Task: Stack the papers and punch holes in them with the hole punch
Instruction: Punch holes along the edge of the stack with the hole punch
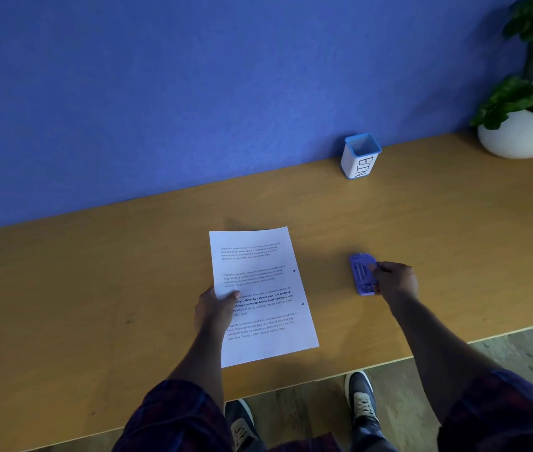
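Observation:
White printed papers (pixel 261 288) lie stacked as one pile on the wooden table (pixel 95 305), with two punched holes along the right edge. My left hand (pixel 214 308) grips the pile at its left edge, thumb on top. To the right sits a small blue hole punch (pixel 361 275) on the table. My right hand (pixel 395 280) holds the punch from its right side, fingers wrapped on it.
A white cup with a blue rim marked BIN (pixel 359 156) stands at the back by the blue wall. A potted plant in a white bowl (pixel 522 132) fills the far right corner. The table's front edge (pixel 372 365) runs just before my shoes.

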Demonstrator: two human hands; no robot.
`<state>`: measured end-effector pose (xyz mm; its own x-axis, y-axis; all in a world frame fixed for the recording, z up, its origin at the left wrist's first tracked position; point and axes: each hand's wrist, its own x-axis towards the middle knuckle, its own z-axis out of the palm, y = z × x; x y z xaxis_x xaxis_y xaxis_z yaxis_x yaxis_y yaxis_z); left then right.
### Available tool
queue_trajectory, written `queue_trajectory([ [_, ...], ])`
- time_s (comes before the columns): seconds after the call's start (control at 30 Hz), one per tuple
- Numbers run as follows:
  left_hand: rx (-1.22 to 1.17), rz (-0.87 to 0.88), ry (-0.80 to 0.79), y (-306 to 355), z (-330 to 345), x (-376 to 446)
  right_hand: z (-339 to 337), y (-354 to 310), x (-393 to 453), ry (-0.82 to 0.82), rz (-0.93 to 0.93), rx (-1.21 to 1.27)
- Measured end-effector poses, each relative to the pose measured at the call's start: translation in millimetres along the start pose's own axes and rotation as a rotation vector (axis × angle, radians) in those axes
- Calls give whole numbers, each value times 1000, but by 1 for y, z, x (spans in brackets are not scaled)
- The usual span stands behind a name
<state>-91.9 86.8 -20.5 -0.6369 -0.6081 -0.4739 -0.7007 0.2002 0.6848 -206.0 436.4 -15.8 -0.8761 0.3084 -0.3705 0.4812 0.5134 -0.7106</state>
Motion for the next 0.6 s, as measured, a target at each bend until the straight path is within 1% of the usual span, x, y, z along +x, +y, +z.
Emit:
queue_trajectory([
  [0.23,-4,-1,-2,0,1,0,-9,2,10,15,33,-16],
  [0.43,-2,-1,-12,2,0,0,-8,13,16,15,14,56],
  [0.6,-13,1,-28,0,0,3,-7,11,15,-1,-4,27],
])
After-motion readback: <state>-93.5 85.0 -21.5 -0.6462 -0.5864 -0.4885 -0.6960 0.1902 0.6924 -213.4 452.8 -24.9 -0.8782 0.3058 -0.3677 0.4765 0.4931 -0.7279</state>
